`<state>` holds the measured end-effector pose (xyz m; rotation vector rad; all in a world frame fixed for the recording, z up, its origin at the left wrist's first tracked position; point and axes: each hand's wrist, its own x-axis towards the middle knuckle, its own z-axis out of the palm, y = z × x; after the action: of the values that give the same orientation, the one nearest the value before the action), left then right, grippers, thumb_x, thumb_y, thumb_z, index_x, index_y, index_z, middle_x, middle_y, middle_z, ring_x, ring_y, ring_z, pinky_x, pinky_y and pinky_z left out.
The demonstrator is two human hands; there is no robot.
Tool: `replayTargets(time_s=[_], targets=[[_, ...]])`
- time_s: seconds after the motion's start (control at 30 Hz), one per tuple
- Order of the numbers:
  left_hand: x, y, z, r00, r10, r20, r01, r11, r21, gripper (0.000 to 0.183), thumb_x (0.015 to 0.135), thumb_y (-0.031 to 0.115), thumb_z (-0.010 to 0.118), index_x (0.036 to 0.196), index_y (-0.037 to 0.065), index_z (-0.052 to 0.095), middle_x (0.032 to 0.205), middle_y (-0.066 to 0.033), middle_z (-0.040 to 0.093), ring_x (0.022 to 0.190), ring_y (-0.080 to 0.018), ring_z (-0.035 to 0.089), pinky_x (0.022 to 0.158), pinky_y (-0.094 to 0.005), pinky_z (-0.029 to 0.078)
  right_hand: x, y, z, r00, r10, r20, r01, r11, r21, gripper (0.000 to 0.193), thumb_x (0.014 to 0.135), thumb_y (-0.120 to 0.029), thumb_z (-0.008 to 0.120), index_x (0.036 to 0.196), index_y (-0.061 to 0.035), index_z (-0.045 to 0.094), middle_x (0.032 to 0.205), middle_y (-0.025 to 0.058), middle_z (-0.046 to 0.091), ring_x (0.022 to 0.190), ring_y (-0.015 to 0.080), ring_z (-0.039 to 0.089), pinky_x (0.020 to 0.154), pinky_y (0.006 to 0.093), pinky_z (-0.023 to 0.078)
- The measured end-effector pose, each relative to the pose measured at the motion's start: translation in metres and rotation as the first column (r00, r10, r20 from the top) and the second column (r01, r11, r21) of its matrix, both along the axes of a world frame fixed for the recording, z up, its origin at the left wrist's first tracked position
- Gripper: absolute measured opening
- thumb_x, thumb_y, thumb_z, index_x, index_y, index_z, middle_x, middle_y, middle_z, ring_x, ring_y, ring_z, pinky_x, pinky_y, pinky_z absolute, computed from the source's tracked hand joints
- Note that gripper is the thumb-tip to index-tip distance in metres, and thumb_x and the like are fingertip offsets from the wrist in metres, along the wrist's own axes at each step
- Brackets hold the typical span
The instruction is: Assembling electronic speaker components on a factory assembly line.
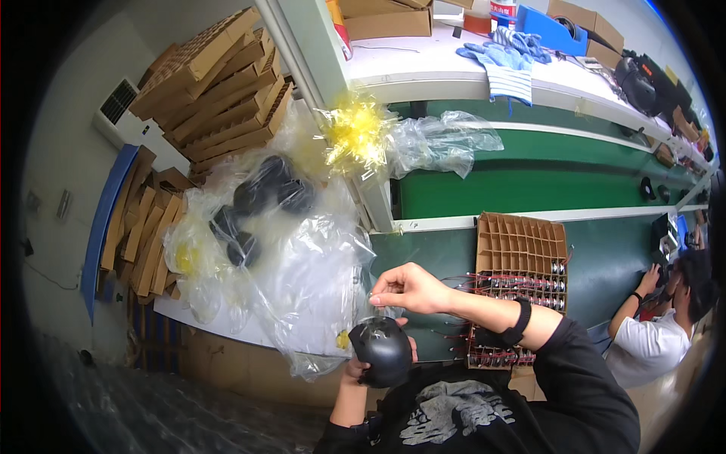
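Black and smooth, a rounded shell [386, 356] sits in the left hand [356, 370], which grasps it from below and around the side, fingers showing at both edges. The shell is close to the person's chest, just in front of the near edge of the green desk [597, 250], its upper face turned toward the right hand [416, 289]. That hand is above it, thumb and forefinger pinched together; whether something thin is between them is too small to tell. A dark band [520, 321] circles the right forearm.

Beside the shell, on its left, is a small yellow piece [342, 339]. Farther left, clear plastic bags [310, 257] spread in a crumpled heap over a white desk [227, 325], with dark rounded parts [272, 185] among them. To the right of the hands, a cardboard divider tray [522, 238] lies on the green desk; metallic parts with red wires [522, 291] fill its nearer rows.

Beyond runs a green belt [469, 197], under a shelf [423, 64] bearing striped gloves [508, 79] and a blue tape holder [548, 30]. At far right, another person [650, 348] in a white shirt works at the desk.
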<state>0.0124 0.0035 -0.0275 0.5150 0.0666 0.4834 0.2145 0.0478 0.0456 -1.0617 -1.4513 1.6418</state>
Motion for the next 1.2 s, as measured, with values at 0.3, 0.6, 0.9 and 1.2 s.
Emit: replayTargets(time_s=[0.3, 0.6, 0.9, 1.2], targets=[[-0.025, 0.002, -0.051, 0.945, 0.300, -0.131, -0.317, 0.937, -0.147, 0.085, 0.074, 0.037, 0.072, 0.139, 0.005, 0.027, 0.121, -0.0219, 0.050, 0.112, -0.0394, 0.052, 0.096, -0.0473, 0.043, 0.053, 0.050, 0.128, 0.708, -0.615, -0.347, 0.611, 0.286, 0.738, 0.013, 0.081, -0.010, 0.068, 0.088, -0.0002, 0.061, 0.077, 0.0025, 0.060, 0.070, 0.0078, 0.055, 0.067, 0.0233, 0.046], [0.007, 0.008, -0.029, 0.942, 0.315, -0.114, -0.330, 0.930, -0.164, 0.085, 0.077, 0.039, 0.070, 0.141, 0.007, 0.025, 0.128, -0.0206, 0.045, 0.115, -0.0389, 0.050, 0.097, -0.0480, 0.043, 0.053, 0.121, 0.087, 0.404, -0.897, 0.178, 0.482, 0.374, 0.792, 0.052, 0.072, -0.041, 0.076, 0.100, -0.0041, 0.054, 0.100, 0.0080, 0.051, 0.079, 0.0171, 0.053, 0.072, 0.0328, 0.046], [0.063, 0.018, -0.025, 0.821, 0.317, -0.475, -0.395, 0.916, -0.071, 0.055, 0.090, 0.034, 0.053, 0.132, 0.001, 0.039, 0.131, -0.0159, 0.047, 0.118, -0.0298, 0.050, 0.100, -0.0419, 0.041, 0.075, 0.008, 0.012, 0.859, -0.499, 0.117, 0.457, 0.849, 0.263, 0.095, 0.083, -0.041, 0.066, 0.143, 0.0066, 0.011, 0.136, 0.0223, 0.038, 0.114, 0.0256, 0.049, 0.096, 0.0348, 0.041], [0.150, 0.026, -0.036, 0.918, 0.143, -0.371, -0.135, 0.990, 0.047, 0.063, 0.094, 0.047, 0.042, 0.145, 0.017, 0.018, 0.143, -0.0088, 0.031, 0.136, -0.0252, 0.022, 0.110, -0.0374, 0.015, 0.139, -0.096, -0.097, 0.691, -0.533, -0.489, 0.216, 0.797, -0.563, 0.057, 0.091, -0.029, 0.056, 0.138, -0.0068, 0.032, 0.127, 0.0089, 0.051, 0.114, 0.0208, 0.054, 0.092, 0.0406, 0.047]])
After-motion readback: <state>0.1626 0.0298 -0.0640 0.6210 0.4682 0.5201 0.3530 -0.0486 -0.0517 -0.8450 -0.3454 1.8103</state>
